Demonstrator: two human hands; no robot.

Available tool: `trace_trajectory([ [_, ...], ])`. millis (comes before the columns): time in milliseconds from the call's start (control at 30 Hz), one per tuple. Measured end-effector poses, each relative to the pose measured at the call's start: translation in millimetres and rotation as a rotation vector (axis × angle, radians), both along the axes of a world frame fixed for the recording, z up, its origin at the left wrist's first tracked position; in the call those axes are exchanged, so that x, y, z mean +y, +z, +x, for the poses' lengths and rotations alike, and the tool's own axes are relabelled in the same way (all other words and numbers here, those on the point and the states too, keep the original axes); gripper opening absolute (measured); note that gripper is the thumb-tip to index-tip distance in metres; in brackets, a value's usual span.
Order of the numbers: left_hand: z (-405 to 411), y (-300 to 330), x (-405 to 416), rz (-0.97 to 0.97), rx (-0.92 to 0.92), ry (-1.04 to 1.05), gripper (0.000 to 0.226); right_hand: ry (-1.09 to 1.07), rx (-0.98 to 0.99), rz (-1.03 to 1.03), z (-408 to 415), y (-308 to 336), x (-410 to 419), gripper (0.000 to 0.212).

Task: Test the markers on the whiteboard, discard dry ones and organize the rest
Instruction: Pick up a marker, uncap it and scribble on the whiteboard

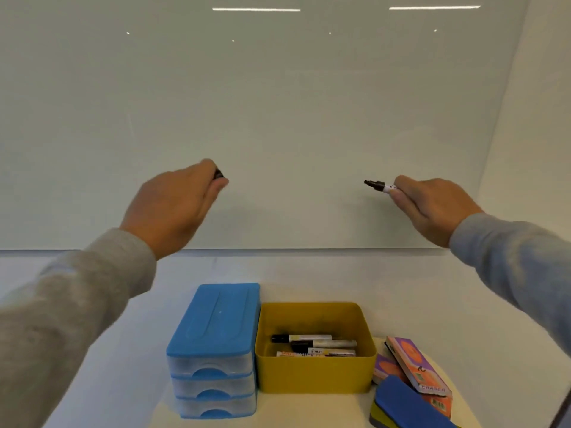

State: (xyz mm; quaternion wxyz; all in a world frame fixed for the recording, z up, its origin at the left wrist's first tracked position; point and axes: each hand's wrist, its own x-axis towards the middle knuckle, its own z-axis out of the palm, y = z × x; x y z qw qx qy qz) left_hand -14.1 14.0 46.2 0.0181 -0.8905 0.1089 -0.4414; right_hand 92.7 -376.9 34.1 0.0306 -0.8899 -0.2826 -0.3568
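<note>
Testing had barely begun: the right hand (432, 205) gripped an uncapped marker (378, 185) near the unmarked whiteboard (284, 103), the left hand (173, 205) pinched its dark cap (218, 174), and other markers (315, 345) waited in the yellow bin (315, 375).

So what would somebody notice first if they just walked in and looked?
Probably the two hands raised at the big white whiteboard: the right hand holds an uncapped black marker, the left hand grips something small and dark. Below, a bright yellow plastic box of markers sits beside a blue three-drawer organizer.
</note>
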Motion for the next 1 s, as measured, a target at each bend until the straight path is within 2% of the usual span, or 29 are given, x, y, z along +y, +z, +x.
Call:
trace_trajectory([
  [100,11.0,-6.7,-23.3,0.015,0.088,-0.046,0.033,0.099,0.007,0.09,-3.6,-2.4,30.2,0.038],
  [233,20.0,-7.6,-35.7,-0.008,0.13,-0.092,0.031,0.274,0.076,0.133,-16.1,5.8,67.9,0.015],
  [367,22.4,8.4,-35.7,-0.051,0.081,-0.103,0.028,0.4,0.037,0.301,-18.2,27.8,82.9,0.018],
  [500,31.2,36.3,-32.3,-0.166,-0.005,-0.117,0.027,0.397,-0.012,0.456,-10.1,53.0,89.0,0.024],
  [700,39.9,78.8,-42.0,-0.255,-0.104,-0.173,0.029,0.417,-0.082,0.618,-12.7,93.2,93.6,0.006],
  [867,45.4,93.6,-50.3,-0.265,-0.152,-0.196,0.03,0.432,-0.157,0.829,-16.5,112.9,86.8,0.011],
  [1000,50.4,89.0,-58.4,-0.347,-0.141,-0.257,0.02,0.449,-0.152,0.891,-19.6,124.5,81.0,0.016],
])
